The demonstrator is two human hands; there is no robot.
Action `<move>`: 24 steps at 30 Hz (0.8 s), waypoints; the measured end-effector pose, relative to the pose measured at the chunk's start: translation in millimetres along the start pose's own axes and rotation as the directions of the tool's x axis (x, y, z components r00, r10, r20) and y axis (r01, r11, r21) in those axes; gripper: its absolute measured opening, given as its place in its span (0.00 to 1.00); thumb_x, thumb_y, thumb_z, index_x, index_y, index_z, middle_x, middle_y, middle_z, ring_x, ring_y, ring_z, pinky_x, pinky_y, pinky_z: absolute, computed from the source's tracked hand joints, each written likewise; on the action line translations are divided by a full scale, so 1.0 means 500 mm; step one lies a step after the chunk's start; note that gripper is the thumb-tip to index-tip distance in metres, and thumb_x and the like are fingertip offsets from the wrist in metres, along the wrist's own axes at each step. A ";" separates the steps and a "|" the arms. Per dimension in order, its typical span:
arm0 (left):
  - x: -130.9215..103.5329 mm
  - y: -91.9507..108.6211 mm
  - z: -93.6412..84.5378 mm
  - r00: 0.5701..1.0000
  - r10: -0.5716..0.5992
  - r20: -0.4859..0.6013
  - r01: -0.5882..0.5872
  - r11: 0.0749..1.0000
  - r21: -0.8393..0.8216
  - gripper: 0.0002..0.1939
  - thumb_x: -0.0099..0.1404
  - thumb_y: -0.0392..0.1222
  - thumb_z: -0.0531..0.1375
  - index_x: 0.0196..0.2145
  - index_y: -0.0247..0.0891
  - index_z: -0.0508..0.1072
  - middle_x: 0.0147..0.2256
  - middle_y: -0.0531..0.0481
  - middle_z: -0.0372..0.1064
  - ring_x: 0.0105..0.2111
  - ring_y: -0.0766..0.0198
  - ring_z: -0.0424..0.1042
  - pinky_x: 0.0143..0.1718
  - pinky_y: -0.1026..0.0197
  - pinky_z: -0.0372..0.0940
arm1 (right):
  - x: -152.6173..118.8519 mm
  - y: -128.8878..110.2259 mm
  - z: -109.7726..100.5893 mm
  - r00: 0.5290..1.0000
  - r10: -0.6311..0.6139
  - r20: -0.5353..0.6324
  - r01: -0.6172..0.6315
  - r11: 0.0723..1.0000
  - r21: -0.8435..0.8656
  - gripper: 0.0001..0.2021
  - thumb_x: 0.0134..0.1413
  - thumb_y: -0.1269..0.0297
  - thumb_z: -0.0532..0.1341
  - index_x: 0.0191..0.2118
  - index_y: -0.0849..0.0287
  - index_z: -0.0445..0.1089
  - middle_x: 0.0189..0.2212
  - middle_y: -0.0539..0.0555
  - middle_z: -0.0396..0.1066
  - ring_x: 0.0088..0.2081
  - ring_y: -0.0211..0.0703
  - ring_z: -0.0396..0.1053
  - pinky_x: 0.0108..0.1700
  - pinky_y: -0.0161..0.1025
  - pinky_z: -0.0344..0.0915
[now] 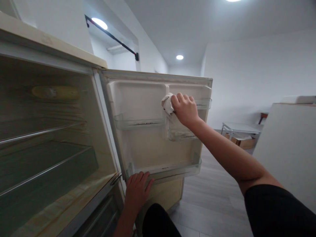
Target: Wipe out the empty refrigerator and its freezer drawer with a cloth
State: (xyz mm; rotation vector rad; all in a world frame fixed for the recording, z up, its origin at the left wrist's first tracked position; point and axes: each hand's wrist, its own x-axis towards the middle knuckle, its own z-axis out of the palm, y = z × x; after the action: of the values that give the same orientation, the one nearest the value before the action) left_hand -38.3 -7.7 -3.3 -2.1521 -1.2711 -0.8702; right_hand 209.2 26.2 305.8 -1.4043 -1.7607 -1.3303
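My right hand (184,108) is closed around a crumpled white cloth (168,103), which touches the inner side of the open fridge door (140,98) by its middle divider. Down at the lower left of that door, my left hand (137,191) has its fingers hooked over the rim of the bottom door shelf (175,172), its thumb on the outside. Higher up are clear door shelves: one on the left (138,124), and two on the right, the upper one (203,104) partly behind my right hand and the lower one (181,135) below it.
To the left, the fridge interior (101,144) stands open, with a glass shelf (44,130) and a clear drawer (49,164). A white panel (286,154) rises at the right. Farther back, a low rack (242,128) has a cardboard box (244,142) under it. Grey floor (209,197) shows beyond the door.
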 end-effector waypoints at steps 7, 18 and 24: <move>0.008 0.009 -0.001 1.000 -0.020 0.022 0.020 1.000 -0.002 0.13 0.71 0.48 0.56 0.46 0.38 0.72 0.39 0.47 0.72 0.41 0.54 0.69 0.49 0.50 0.58 | -0.056 0.157 0.030 1.000 0.019 0.016 -0.019 1.000 0.012 0.09 0.62 0.70 0.52 0.45 0.61 0.66 0.41 0.61 0.71 0.42 0.51 0.65 0.45 0.45 0.55; 0.020 0.025 -0.005 0.998 -0.056 0.029 0.055 0.998 0.029 0.13 0.71 0.47 0.56 0.46 0.38 0.73 0.38 0.46 0.72 0.40 0.53 0.69 0.47 0.49 0.59 | -0.082 0.230 0.087 0.993 0.078 -0.084 -0.053 0.961 0.271 0.14 0.59 0.64 0.53 0.48 0.59 0.69 0.40 0.60 0.71 0.48 0.55 0.66 0.53 0.53 0.61; 0.008 0.016 -0.015 0.999 -0.044 0.023 0.044 0.999 0.007 0.13 0.71 0.48 0.56 0.46 0.38 0.74 0.38 0.46 0.72 0.40 0.52 0.69 0.48 0.49 0.59 | -0.177 0.172 0.059 0.989 -0.099 -0.114 0.136 0.913 0.384 0.16 0.61 0.64 0.53 0.51 0.52 0.71 0.52 0.61 0.69 0.60 0.59 0.59 0.60 0.61 0.57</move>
State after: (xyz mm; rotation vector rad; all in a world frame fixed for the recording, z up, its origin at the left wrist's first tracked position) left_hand -31.8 -14.1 3.7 -2.1421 -1.3356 -0.8604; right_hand 323.4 14.5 251.3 -1.0141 -1.9411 -1.0054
